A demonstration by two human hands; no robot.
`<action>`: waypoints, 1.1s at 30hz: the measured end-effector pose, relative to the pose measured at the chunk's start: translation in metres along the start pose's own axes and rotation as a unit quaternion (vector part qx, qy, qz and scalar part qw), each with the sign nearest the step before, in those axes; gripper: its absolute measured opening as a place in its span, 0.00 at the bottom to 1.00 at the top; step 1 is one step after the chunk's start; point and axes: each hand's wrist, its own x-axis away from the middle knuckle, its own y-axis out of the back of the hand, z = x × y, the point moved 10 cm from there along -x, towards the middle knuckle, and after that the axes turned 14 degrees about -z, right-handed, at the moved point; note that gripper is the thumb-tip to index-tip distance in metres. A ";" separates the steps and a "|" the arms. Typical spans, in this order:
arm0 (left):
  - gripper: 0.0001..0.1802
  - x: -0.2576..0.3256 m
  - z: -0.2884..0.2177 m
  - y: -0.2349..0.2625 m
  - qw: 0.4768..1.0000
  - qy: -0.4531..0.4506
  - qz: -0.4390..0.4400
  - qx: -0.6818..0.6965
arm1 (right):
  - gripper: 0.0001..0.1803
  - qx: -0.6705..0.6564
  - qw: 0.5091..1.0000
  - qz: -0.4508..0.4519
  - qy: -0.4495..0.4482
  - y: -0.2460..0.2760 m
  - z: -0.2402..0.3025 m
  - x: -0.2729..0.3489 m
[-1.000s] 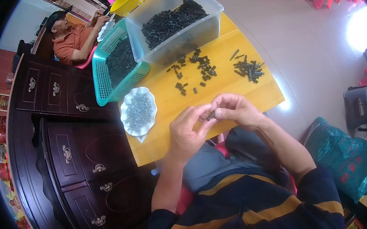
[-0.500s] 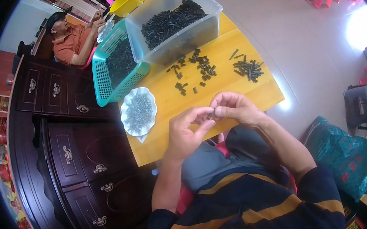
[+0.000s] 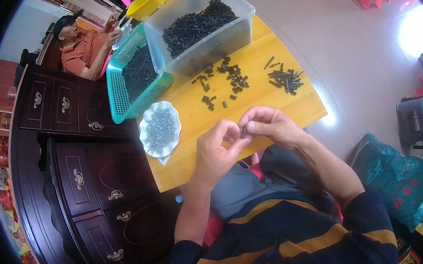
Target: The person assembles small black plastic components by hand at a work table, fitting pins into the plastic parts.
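Over the near edge of the yellow wooden table, my left hand and my right hand meet fingertip to fingertip. Pinched between them is a small dark piece, mostly covered by the fingers; its exact kind is too small to make out. Both hands are closed on it. Beyond them lie short black pieces in loose groups. A heap of longer, thin black pieces sits farther right. Left of my hands stands a white scalloped dish full of small, shiny clear or silvery bits.
A clear plastic bin and a teal basket, both holding black pieces, stand at the table's far side near a yellow basin. Dark drawers border the left. Another person sits far left. A teal sack lies right.
My left fingers have curled and shifted slightly around the small dark piece, which now sits more upright between the fingertips. The right hand has barely moved. The other person's hands have shifted slightly.
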 end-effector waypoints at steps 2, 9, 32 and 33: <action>0.18 -0.001 0.002 0.001 1.000 0.020 -0.005 -0.017 | 0.10 -0.003 1.000 0.002 0.001 -0.001 0.001 0.001; 0.21 -0.008 -0.013 0.000 0.999 -0.028 -0.002 -0.037 | 0.16 -0.015 1.000 0.010 0.006 -0.006 0.004 0.002; 0.18 -0.015 -0.022 0.000 0.992 -0.073 0.029 -0.100 | 0.15 0.034 0.997 -0.069 0.001 0.022 0.001 -0.007; 0.18 -0.015 -0.022 0.000 0.992 -0.074 0.028 -0.101 | 0.15 0.034 0.997 -0.067 0.001 0.024 0.001 -0.007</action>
